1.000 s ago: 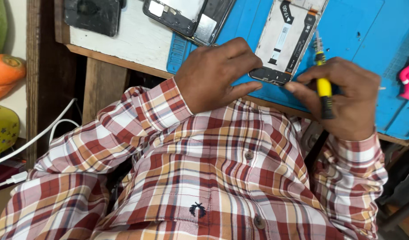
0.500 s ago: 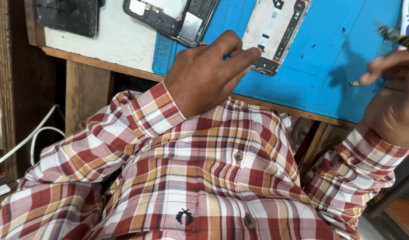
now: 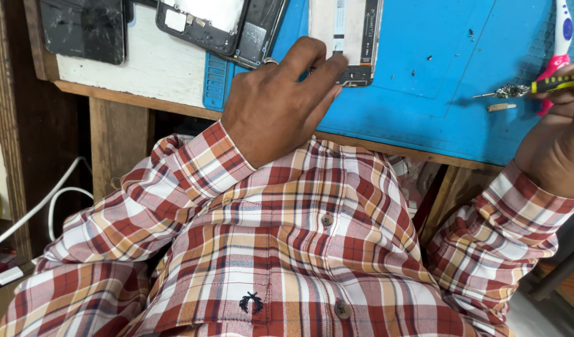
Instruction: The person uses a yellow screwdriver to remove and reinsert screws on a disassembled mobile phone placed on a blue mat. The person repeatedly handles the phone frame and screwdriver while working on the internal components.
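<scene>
My left hand (image 3: 280,103) rests its fingers on the lower end of an opened phone (image 3: 352,37) that lies on the blue work mat (image 3: 436,106). My right hand (image 3: 555,143) is at the right edge of view, holding a yellow-and-black screwdriver (image 3: 536,87) whose metal tip points left over the mat, with small metal bits clinging near the tip. A small pale piece (image 3: 501,107) lies on the mat just below the screwdriver tip. Several tiny screws dot the mat.
A second opened phone (image 3: 218,25) lies at the mat's left edge, and a dark phone (image 3: 84,28) sits on the white bench top (image 3: 149,68). A pink-and-white tool (image 3: 558,43) lies at the far right. White cables (image 3: 43,206) hang at the left.
My right hand has moved away from the phone to the right edge of the mat with the screwdriver. My left hand stays on the phone. The view has shifted a little.
</scene>
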